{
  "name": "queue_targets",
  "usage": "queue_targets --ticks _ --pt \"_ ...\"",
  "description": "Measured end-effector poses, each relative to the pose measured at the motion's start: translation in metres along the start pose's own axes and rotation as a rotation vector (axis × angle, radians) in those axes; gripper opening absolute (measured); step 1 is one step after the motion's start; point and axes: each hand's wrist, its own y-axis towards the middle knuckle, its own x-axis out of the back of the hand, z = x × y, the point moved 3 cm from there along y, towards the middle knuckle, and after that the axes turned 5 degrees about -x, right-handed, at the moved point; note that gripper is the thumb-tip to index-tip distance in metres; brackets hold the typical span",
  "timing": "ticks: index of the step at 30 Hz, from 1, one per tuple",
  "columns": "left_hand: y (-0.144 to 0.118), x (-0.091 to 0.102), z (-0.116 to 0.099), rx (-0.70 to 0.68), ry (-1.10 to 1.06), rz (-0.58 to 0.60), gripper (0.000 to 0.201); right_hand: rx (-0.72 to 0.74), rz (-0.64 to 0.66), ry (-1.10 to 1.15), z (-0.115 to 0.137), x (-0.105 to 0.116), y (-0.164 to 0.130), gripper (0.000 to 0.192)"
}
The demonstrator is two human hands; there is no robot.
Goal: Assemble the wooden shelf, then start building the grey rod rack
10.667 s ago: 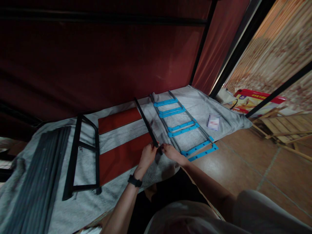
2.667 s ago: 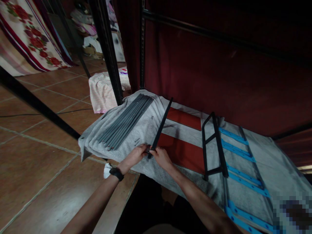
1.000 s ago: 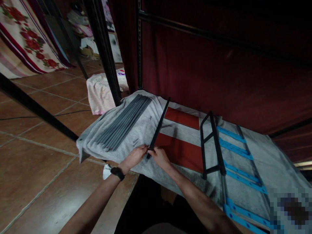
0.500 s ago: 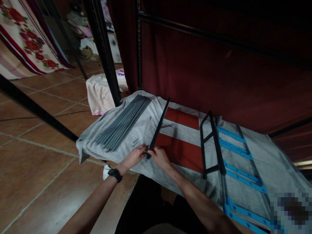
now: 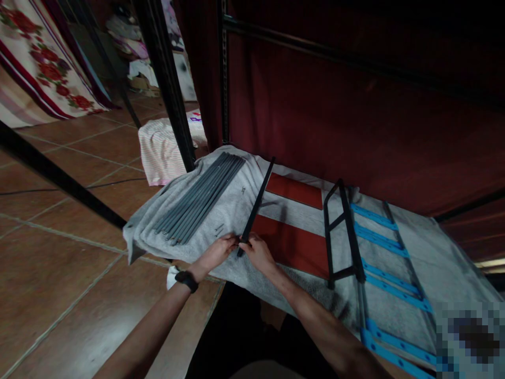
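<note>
The black bar (image 5: 256,202) at the fingertips looks like matt metal. Under the fingers lies rough grey cloth (image 5: 232,210). Beyond it, the floor tiles (image 5: 59,252) are glossy.

Dim, reddish light; brighter at the tiled floor (image 5: 59,273) on the left. Wide-angle bending at edges, a pixelated patch bottom right.

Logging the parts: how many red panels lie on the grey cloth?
2: far red panel near the curtain; near red panel beside the right hand. Others may be hidden.
</note>
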Motion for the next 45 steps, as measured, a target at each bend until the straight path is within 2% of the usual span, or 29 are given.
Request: queue_targets --ticks 6,11,23,29,34,40,45 --pt "-0.0005 -0.0031 0.0007 -0.018 0.036 -0.005 0.023 0.013 0.003 -0.011 -0.0005 0.0002 0.0008 0.018" --pt "-0.0015 -0.0013 0.0029 -0.009 -0.044 -0.008 0.016 0.015 0.003 -0.018 0.0003 0.0011 0.0001 0.017" --pt "0.0017 -0.0039 0.0080 -0.018 -0.051 -0.004 0.017 0.017 0.005 0.006 0.0000 0.0005 -0.0007 0.019" --pt "0.0040 -0.0051 0.0040 -0.021 0.018 0.022 0.023 0.010 -0.004 -0.038 0.0011 0.0017 0.0002 0.019" --pt "0.0043 -0.0023 0.0064 -0.014 -0.042 0.016 0.017 0.019 -0.004 -0.040 0.0022 0.0025 -0.0006 0.020" --pt "0.0041 -0.0076 0.0086 -0.021 0.013 0.004 0.017 0.009 0.012 -0.042 0.0027 0.0023 -0.0005 0.018" --pt "0.0037 -0.0036 0.0083 -0.006 -0.055 0.003 0.014 0.012 0.023 -0.030 0.0031 0.0026 -0.0012 0.018"
